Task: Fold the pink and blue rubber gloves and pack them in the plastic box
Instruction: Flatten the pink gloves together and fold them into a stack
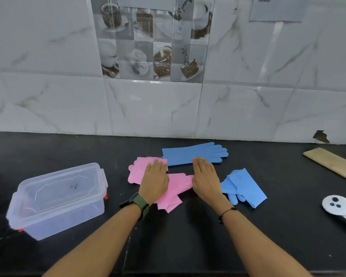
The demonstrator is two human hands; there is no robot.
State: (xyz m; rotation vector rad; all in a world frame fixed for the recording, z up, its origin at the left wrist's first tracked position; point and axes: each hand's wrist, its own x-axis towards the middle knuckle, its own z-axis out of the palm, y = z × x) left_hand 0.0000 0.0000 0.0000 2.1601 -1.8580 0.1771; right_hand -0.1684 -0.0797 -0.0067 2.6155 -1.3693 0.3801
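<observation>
On the black counter lie two pink gloves: one folded under my left hand, the other stretching from under that hand toward the lower right. My left hand rests flat, palm down, on the pink gloves. My right hand lies flat beside it, fingers together, its edge at the second pink glove's end. A blue glove lies unfolded just beyond both hands. A second blue glove, folded, sits right of my right hand. The clear plastic box with its lid on stands at the left.
A wooden board lies at the far right near the wall. A white handheld controller rests at the right edge. The tiled wall closes off the back of the counter.
</observation>
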